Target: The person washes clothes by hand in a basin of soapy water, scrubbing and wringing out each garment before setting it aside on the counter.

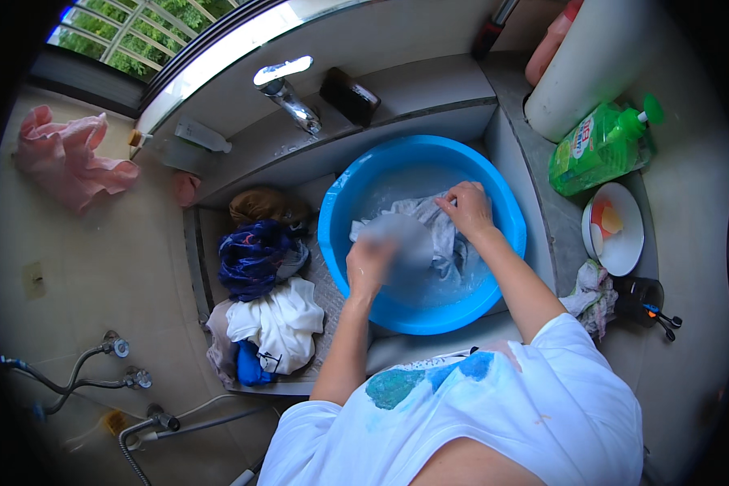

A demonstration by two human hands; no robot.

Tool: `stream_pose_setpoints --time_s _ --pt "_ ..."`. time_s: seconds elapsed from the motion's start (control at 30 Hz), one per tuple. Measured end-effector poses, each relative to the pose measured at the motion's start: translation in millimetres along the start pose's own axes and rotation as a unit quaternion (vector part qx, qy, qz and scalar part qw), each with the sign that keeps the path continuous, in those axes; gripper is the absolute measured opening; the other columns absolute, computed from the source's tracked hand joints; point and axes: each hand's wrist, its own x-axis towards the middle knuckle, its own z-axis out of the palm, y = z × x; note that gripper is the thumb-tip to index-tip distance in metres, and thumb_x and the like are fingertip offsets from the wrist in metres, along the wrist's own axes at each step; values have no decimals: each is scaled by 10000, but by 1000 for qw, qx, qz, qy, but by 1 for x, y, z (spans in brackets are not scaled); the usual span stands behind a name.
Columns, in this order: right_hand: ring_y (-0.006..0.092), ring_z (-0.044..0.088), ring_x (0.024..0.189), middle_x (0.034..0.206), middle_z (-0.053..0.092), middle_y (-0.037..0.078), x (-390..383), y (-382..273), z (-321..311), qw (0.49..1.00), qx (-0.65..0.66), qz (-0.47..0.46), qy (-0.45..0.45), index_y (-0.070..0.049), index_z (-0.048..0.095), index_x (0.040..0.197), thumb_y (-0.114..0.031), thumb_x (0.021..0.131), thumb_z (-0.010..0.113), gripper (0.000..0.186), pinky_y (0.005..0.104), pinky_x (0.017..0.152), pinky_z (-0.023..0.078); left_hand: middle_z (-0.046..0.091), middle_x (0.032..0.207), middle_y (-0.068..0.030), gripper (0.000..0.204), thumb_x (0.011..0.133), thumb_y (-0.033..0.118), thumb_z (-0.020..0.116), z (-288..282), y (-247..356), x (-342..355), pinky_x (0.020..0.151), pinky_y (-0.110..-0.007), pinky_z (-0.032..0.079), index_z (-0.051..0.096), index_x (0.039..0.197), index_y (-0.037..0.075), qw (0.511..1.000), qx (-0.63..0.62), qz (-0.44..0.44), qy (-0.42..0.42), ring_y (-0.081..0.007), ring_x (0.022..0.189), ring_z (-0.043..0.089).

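Observation:
A round blue basin (510, 223) stands in the sink and holds cloudy water with some suds. In it lies a wet light-grey garment (444, 236), bunched and partly under the surface. My right hand (470, 209) has its fingers closed on the upper right part of this garment. Over the basin's left side is my left hand (368, 264), by the garment's left end. A blur covers its fingers and the cloth beside them, so its grip cannot be made out.
Left of the basin, the sink (334, 312) holds piled clothes: white (279, 324), dark blue (255, 255) and brown (263, 205). A faucet (292, 101) and dark soap box (350, 95) sit behind. On the right ledge are a green pump bottle (595, 154) and white bowl (630, 243).

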Motion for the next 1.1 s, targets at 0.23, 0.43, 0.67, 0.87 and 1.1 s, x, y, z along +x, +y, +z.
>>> stream_pose_setpoints --time_s 0.23,0.43,0.67,0.87,1.1 --pt "447 310 1236 1370 294 219 -37 -51 17 969 -126 57 -204 -140 355 1340 -331 650 738 812 469 970 362 529 1117 -256 1070 492 283 840 48 -33 13 881 -457 380 259 1349 16 937 277 207 -54 -447 951 506" --pt "406 435 1149 1258 454 222 -17 12 75 968 14 30 -249 -110 444 1270 -329 728 655 621 437 936 387 501 1174 -260 996 569 239 776 79 -70 63 970 -445 340 223 1377 57 926 303 31 -223 -425 1078 479" --pt "320 550 997 1089 568 215 30 18 76 905 -44 97 -411 -42 570 1109 -332 828 483 414 411 879 418 466 1252 -194 581 746 260 620 72 -147 99 969 -429 365 443 1244 19 920 283 78 -261 -331 1152 452" --pt "362 581 945 1070 580 228 27 49 87 932 -206 -30 -297 2 609 1020 -273 858 493 340 405 845 451 460 1218 -195 627 754 281 682 78 -70 38 891 -392 399 401 1242 7 952 85 -88 281 -344 1032 497" --pt "221 610 860 932 643 158 -33 -35 51 947 280 37 -157 -18 613 1028 -213 809 602 293 340 766 468 417 1316 -149 752 831 571 485 49 -66 34 963 -477 386 317 1348 52 696 -648 -280 -131 -329 1168 449"
